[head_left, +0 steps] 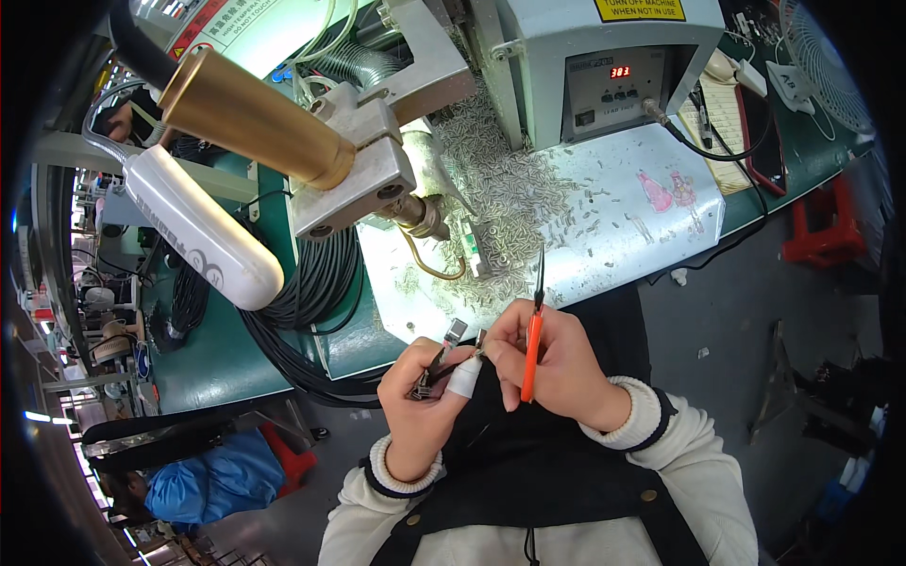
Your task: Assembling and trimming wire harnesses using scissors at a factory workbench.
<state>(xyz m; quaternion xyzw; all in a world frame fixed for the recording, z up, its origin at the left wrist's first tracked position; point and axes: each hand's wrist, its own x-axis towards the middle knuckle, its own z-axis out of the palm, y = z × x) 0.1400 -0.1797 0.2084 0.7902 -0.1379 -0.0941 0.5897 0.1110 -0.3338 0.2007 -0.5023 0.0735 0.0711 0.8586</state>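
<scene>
My left hand (420, 396) is closed around a few small cable connectors (455, 331) with silver metal ends and dark cable. A white wrap (463, 376) covers what appears to be its thumb. My right hand (557, 363) holds orange-handled tweezers (533, 354), their dark tips pointing up and away from me. The right thumb and forefinger also pinch at a second small metal connector (480, 337) by the left thumb, where thin wires show. Both hands meet in front of my dark apron, just off the near edge of the metal work plate (604, 255).
Metal scraps (510, 179) litter the plate. Beyond my left hand stands a soldering machine with a brass-coloured cylinder (255, 118) and a nozzle (425, 222). A grey control box (613, 85), black cable coils (311, 283), a white lamp (203, 226) and a red stool (826, 226) surround the spot.
</scene>
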